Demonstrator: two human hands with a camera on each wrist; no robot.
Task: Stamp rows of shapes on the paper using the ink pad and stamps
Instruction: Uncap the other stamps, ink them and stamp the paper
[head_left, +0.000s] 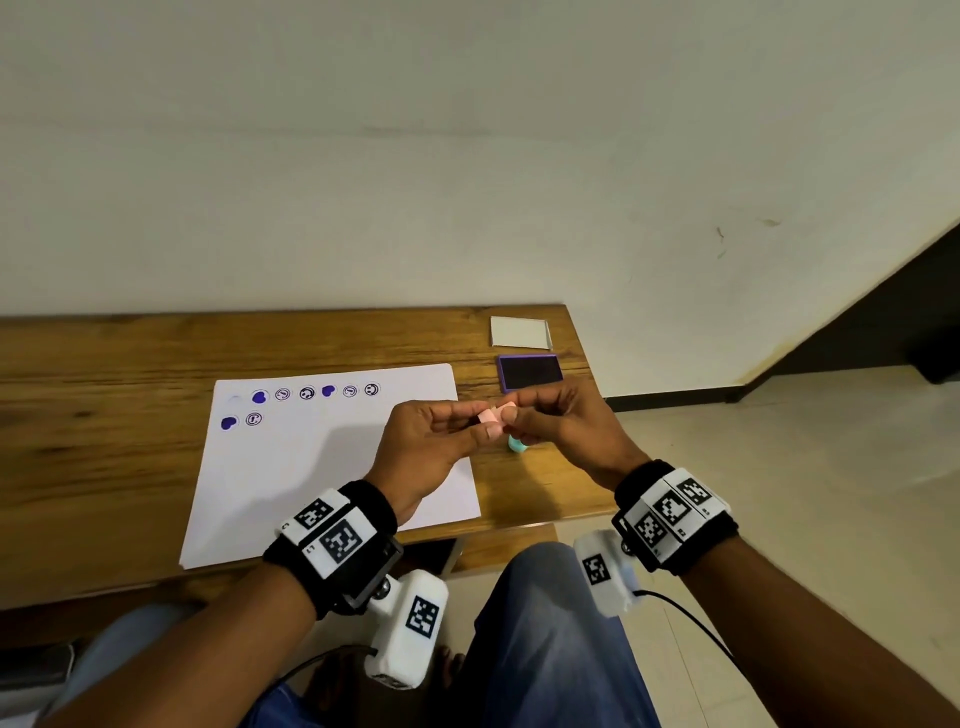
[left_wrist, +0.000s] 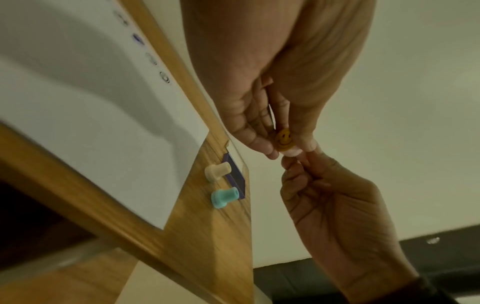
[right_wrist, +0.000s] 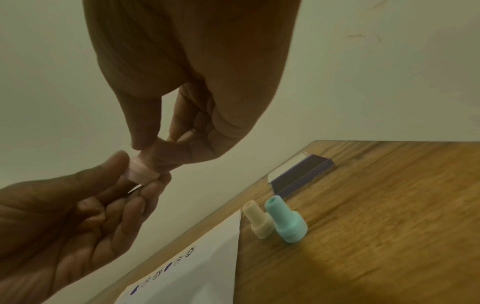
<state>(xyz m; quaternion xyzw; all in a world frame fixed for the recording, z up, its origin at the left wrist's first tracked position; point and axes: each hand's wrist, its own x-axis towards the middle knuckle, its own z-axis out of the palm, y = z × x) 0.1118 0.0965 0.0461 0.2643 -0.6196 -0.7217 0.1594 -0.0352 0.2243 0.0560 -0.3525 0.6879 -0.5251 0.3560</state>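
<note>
A small pink stamp (head_left: 491, 418) is held in the air between both hands, over the right edge of the white paper (head_left: 322, 467). My left hand (head_left: 467, 423) pinches its wide base (right_wrist: 141, 171). My right hand (head_left: 519, 415) pinches its narrow handle. The left wrist view shows the stamp's orange smiley face (left_wrist: 284, 139). On the paper a top row holds several purple hearts and smiley prints, and a second row (head_left: 241, 421) holds a heart and a smiley. The open purple ink pad (head_left: 531, 372) lies beyond the hands.
A teal stamp (right_wrist: 287, 222) and a cream stamp (right_wrist: 259, 222) stand upright on the wooden table (head_left: 104, 364) just right of the paper, below the hands. The ink pad's white lid (head_left: 519, 332) lies at the back right corner. The table's right edge is close by.
</note>
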